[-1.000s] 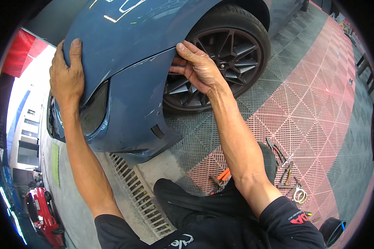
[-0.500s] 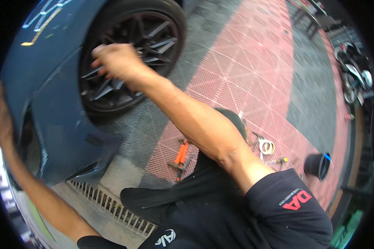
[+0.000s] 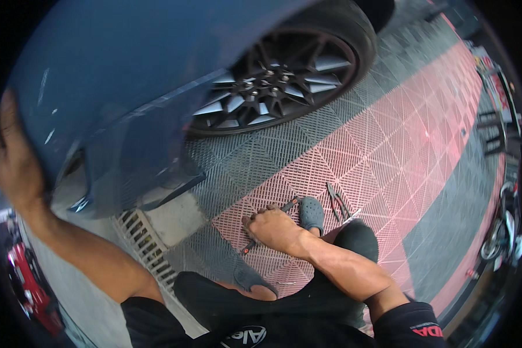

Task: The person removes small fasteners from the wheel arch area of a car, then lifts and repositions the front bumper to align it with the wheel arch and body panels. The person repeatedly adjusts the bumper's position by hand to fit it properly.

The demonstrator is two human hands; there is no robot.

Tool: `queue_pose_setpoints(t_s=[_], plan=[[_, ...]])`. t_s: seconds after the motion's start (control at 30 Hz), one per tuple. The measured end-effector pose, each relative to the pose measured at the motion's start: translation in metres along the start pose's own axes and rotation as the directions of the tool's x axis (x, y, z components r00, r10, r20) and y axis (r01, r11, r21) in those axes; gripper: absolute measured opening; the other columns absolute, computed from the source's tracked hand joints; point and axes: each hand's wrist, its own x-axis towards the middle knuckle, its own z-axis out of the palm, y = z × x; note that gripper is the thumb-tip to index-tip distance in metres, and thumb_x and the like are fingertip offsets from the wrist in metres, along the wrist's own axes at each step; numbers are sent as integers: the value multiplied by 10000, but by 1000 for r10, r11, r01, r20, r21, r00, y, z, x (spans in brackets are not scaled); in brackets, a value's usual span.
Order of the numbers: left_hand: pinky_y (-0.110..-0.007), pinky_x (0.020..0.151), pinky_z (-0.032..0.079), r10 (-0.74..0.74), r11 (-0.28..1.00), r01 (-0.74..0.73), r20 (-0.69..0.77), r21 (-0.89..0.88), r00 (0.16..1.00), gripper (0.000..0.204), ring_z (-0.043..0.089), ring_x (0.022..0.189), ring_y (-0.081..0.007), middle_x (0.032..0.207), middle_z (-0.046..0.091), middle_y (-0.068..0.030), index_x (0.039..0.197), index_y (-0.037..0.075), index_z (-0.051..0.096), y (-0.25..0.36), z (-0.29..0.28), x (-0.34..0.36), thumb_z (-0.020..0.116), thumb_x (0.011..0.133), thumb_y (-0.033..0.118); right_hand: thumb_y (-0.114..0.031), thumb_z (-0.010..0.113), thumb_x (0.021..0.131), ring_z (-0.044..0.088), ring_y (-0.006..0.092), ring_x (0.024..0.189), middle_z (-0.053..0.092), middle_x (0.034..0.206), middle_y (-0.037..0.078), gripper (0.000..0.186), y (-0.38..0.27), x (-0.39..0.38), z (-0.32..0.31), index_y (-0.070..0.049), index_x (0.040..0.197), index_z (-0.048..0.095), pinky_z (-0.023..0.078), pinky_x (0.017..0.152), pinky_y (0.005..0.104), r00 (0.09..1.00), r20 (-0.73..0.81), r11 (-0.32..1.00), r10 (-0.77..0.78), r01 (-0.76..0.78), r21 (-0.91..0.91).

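Observation:
My left hand (image 3: 16, 153) lies against the front end of a dark blue car's bumper (image 3: 127, 151), fingers stretched out along its surface. Low over the red floor tiles, my right hand (image 3: 272, 231) has its fingers curled down around a dark grey and orange hand tool (image 3: 294, 203). Only the tool's two ends show past the hand, so its exact kind is hidden. Pliers with red handles (image 3: 337, 203) lie beside a grey clog (image 3: 311, 214) on my foot.
The car's wheel (image 3: 272, 78) with dark spokes stands ahead. A metal drain grate (image 3: 148, 246) runs below the bumper at the left. Farther right are a motorcycle (image 3: 499, 235) and a dark chair (image 3: 493, 133). A red vehicle (image 3: 32, 284) shows at the far left.
My right hand has come down from in front of the wheel to the orange tool on the floor. My left hand stays on the bumper. The view has turned.

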Motion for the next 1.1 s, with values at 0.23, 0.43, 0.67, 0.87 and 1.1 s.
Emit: queue_pose_setpoints(t_s=[0.23,0.43,0.67,0.87,1.1], plan=[[-489,1104,443,144,975,-144,13,170,990,741,601,1254,-382,1330,659,-213,1461,52,582,40,-12,-14,625,995,628,-219,693,963,708,363,613,696,676,162,210,-34,-37,3,-30,1021,761,556,550,454,828,-442,885,344,-129,448],[-524,1274,214,65,997,-72,349,8,935,755,347,1543,-408,1657,389,-228,1607,80,415,65,-72,-29,654,1014,481,-215,719,946,697,361,706,707,720,150,192,-125,-176,-55,-34,909,770,550,671,481,739,-523,904,425,-381,196],[-477,1175,415,-537,501,819,842,280,40,683,517,1413,-443,1513,547,-290,1502,-36,509,13,-259,-289,587,1045,466,-179,633,996,758,337,874,768,927,216,340,-233,-402,-44,7,1275,692,553,800,414,290,44,196,956,-744,639],[-514,1009,526,-498,631,358,713,688,-493,585,663,1177,-474,1194,707,-319,1094,-50,764,-18,-540,-544,594,981,498,-245,637,1044,671,165,706,732,862,63,264,-314,-545,44,7,1066,713,515,603,332,74,440,-281,895,-673,684],[-522,998,511,-452,568,502,757,652,-471,507,663,1162,-459,1213,712,-274,1159,-2,742,-20,-656,-569,527,1046,443,-263,637,1060,659,157,768,702,922,50,284,-386,-532,67,-15,1196,665,524,647,330,205,425,-241,881,-579,779]])
